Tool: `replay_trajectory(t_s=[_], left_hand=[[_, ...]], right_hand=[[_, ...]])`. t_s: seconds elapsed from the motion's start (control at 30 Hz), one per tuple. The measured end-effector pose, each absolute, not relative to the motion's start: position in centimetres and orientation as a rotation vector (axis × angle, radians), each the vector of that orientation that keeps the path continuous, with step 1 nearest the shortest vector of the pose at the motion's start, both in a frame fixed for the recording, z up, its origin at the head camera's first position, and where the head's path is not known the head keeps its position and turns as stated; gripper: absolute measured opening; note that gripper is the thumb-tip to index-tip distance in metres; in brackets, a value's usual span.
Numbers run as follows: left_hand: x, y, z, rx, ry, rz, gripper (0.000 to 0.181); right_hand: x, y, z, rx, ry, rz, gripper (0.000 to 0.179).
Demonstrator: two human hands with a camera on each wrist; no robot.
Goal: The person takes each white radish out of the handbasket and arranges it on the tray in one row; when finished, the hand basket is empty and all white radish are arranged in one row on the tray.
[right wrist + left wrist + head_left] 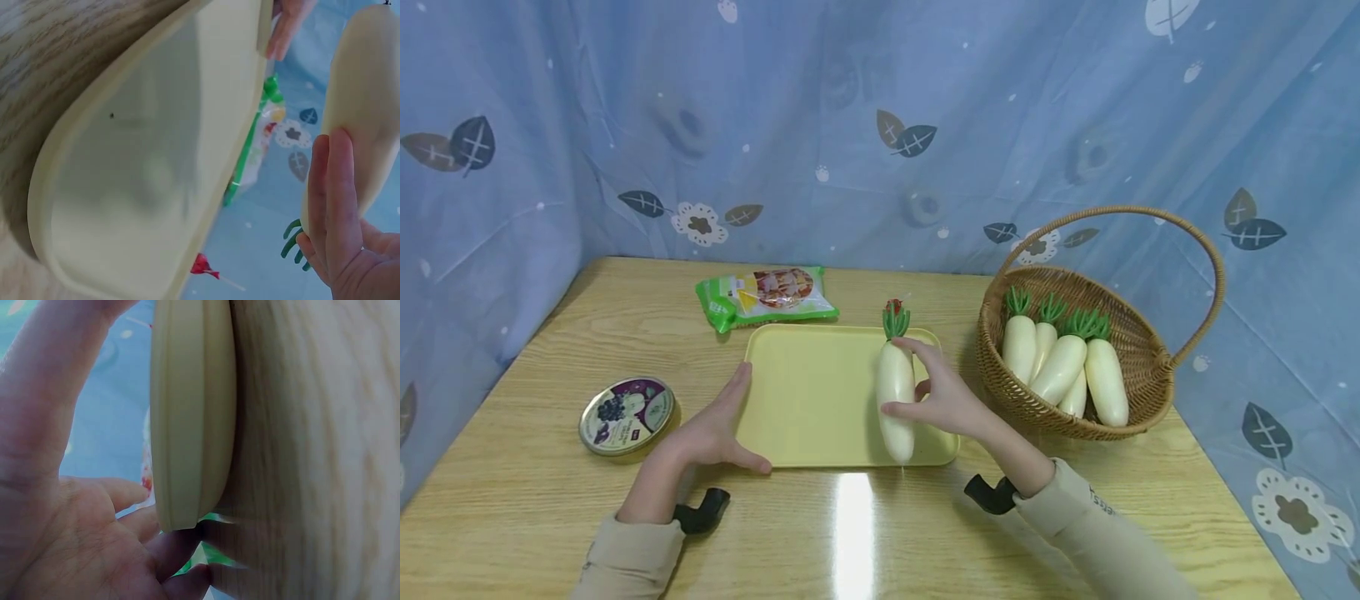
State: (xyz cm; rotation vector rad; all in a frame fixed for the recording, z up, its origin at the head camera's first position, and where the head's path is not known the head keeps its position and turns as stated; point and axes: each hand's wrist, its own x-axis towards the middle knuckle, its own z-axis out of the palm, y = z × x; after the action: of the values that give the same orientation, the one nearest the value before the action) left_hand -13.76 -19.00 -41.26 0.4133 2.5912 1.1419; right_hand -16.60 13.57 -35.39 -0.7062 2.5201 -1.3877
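My right hand point(951, 402) grips a white radish point(895, 392) with green leaves, thumb on one side and fingers on the other. The radish is held over the right part of a pale yellow tray point(805, 396), leaves pointing away from me. In the right wrist view the radish point(365, 94) is clear of the tray point(125, 206). My left hand point(711, 429) rests at the tray's left edge, thumb and fingers spread. In the left wrist view its fingers lie beside the tray's rim point(181, 425) without curling round it.
On the right stands a wicker basket point(1000, 383) with a tall handle, holding several more white radishes point(1060, 371). A round tin point(627, 418) sits at the left. Behind the tray lie a green snack bag point(767, 298) and a red-wrapped lollipop point(202, 265). A blue curtain point(820, 192) hangs behind the table.
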Motion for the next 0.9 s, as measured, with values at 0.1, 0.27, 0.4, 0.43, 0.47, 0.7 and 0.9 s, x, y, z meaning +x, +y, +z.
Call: replay_trajectory(t_s=[0.1, 0.27, 0.4, 0.43, 0.47, 0.7, 0.9], left_hand=[[-13.7, -19.0, -41.3, 0.416, 2.591, 1.143, 0.141], [-13.7, -19.1, -41.3, 0.417, 2.594, 1.140, 0.140], [-13.7, -19.0, -41.2, 0.429, 2.599, 1.142, 0.139], [-13.7, -18.9, -41.2, 0.432, 2.601, 1.141, 0.139], [-13.7, -18.9, -41.2, 0.435, 2.602, 1.137, 0.139], [-13.9, -19.0, -41.4, 0.424, 2.603, 1.124, 0.141], [-13.9, -19.1, -41.5, 0.429, 2.621, 1.100, 0.142]], right_hand=[[-16.9, 13.0, -35.9, -0.680, 2.528, -1.396, 0.083], [-17.3, 12.0, -36.7, -0.632, 2.482, -1.424, 0.083], [-17.4, 11.1, -37.2, -0.598, 2.430, -1.437, 0.084], [-17.5, 10.9, -37.2, -0.598, 2.420, -1.440, 0.085], [-17.5, 10.7, -37.3, -0.597, 2.413, -1.440, 0.085], [-17.8, 9.0, -38.1, -0.602, 2.404, -1.413, 0.084], [-18.3, 7.6, -38.5, -0.608, 2.414, -1.365, 0.084]])
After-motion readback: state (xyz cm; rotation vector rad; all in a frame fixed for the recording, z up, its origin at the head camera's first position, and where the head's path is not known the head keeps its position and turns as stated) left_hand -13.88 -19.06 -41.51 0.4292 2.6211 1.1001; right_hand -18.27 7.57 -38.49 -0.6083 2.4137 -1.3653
